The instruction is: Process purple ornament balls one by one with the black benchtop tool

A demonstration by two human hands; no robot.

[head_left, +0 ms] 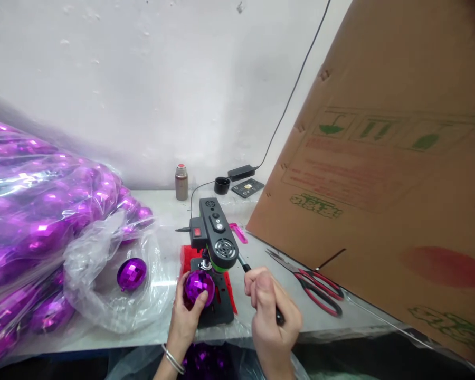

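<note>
Purple and faceted, a small ornament ball (199, 285) sits on the base of a little black bench press (216, 248), just under its head, cupped by the left hand (185, 315) with fingers curled around it. Her right hand (269, 312) is clenched on the press's black lever handle (245, 266). Red-handled scissors (312, 285) lie close by to the right, beside a leaning cardboard sheet (380, 174)

Bright, even light from above; glare streaks the plastic bags (31, 211) at left. Wide-angle bending shows at the edges, the lower right corner is dark, and detail is slightly soft.
</note>
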